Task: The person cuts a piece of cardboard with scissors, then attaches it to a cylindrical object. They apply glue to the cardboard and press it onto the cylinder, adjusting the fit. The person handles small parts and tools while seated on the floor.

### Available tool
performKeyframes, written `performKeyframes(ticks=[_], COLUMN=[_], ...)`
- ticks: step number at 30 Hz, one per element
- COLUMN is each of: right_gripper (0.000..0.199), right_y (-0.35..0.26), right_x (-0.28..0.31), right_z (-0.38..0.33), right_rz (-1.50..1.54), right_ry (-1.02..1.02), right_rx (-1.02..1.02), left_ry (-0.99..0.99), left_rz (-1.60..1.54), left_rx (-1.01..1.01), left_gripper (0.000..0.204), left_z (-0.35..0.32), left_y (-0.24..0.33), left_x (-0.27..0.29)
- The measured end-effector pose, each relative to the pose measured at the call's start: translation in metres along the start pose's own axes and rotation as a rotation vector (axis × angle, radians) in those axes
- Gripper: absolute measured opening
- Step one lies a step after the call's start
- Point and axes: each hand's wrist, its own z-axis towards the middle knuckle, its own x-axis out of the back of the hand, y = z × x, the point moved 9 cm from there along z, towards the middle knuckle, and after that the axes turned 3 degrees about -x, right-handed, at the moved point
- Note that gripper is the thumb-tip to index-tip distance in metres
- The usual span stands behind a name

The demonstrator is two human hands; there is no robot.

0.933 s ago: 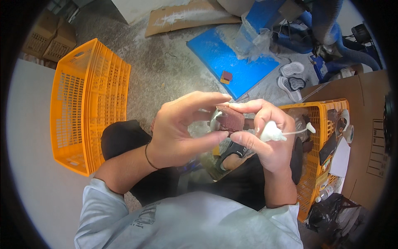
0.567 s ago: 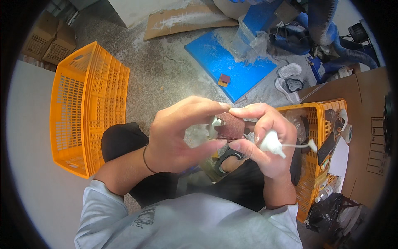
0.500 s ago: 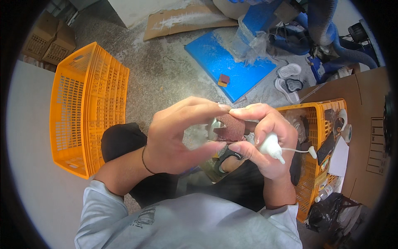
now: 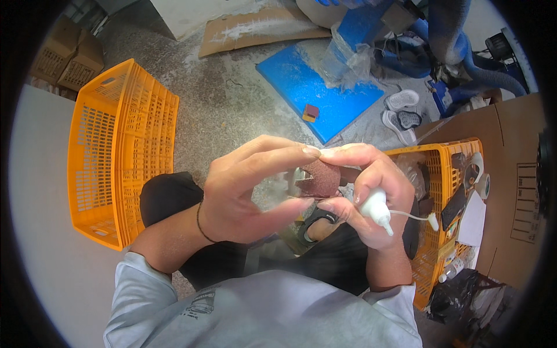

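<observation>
My left hand (image 4: 246, 188) and my right hand (image 4: 371, 194) meet in front of my chest. Between their fingertips sits a small reddish-brown rough piece (image 4: 318, 178), pinched from the left by my left thumb and forefinger and from the right by my right fingers. A bit of grey metal shows at its left edge. My right hand also grips a small white squeeze bottle (image 4: 376, 209) in its lower fingers, nozzle pointing down, with its cap (image 4: 432, 221) dangling on a thin tether to the right.
An empty orange crate (image 4: 119, 156) stands on the left. A second orange crate (image 4: 458, 191) with tape rolls and tools is on the right, beside a cardboard box (image 4: 510, 174). A blue board (image 4: 319, 87) with a small block lies ahead, near a pair of shoes (image 4: 403, 110).
The hands have closed together and tilted the reddish-brown piece so its rough face shows more fully. The bottle and its dangling cap have shifted slightly lower.
</observation>
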Motion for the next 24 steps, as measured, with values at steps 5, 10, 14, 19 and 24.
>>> performKeyframes(ticks=[5, 10, 14, 19, 24], right_gripper=[0.041, 0.039, 0.038, 0.036, 0.033], right_y=[-0.0012, 0.0018, 0.0001, -0.0004, 0.0036], right_x=[-0.0014, -0.0016, -0.0012, -0.0003, -0.0003], right_z=[-0.0001, -0.0014, 0.0004, 0.0008, -0.0013], right_rz=[0.044, 0.131, 0.102, 0.08, 0.106], right_ry=[-0.008, 0.019, -0.008, 0.001, 0.035], right_rx=[0.004, -0.061, -0.048, -0.048, -0.103], left_ry=[-0.056, -0.112, -0.009, -0.005, -0.073], left_rz=[0.019, -0.006, 0.038, 0.043, 0.035], left_rx=[-0.044, -0.033, -0.074, -0.093, -0.093], left_gripper=[0.055, 0.058, 0.055, 0.055, 0.056], left_z=[0.0003, -0.0008, 0.0006, 0.0018, 0.0025], left_y=[0.0042, 0.0048, 0.0068, 0.0084, 0.0085], left_x=[0.0001, -0.0027, -0.0003, -0.0012, -0.0044])
